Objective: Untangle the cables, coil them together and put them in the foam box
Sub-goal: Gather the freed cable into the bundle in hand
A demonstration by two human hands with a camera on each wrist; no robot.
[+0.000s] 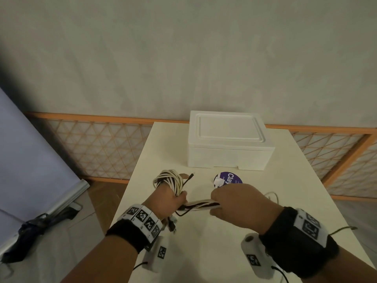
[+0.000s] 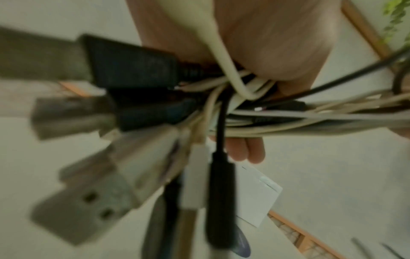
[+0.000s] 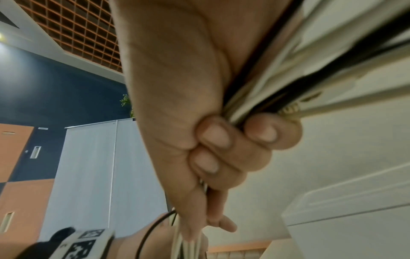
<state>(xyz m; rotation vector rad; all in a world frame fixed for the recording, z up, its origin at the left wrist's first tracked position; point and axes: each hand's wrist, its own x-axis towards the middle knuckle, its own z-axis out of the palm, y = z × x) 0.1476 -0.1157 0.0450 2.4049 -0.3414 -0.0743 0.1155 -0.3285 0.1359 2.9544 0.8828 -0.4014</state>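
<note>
Head view shows the coiling step: the left hand (image 1: 169,198) holds the cables (image 1: 170,181) wound around it, above the near table (image 1: 285,190). The right hand (image 1: 234,203) grips the free strands stretched between both hands. Next, I judge, another turn is needed; the foam box (image 1: 229,139) stands closed behind.

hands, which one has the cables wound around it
The left hand: the coil of white and black cables loops around it. The right hand only grips the straight bunch stretched between them, fingers curled round it.
</note>
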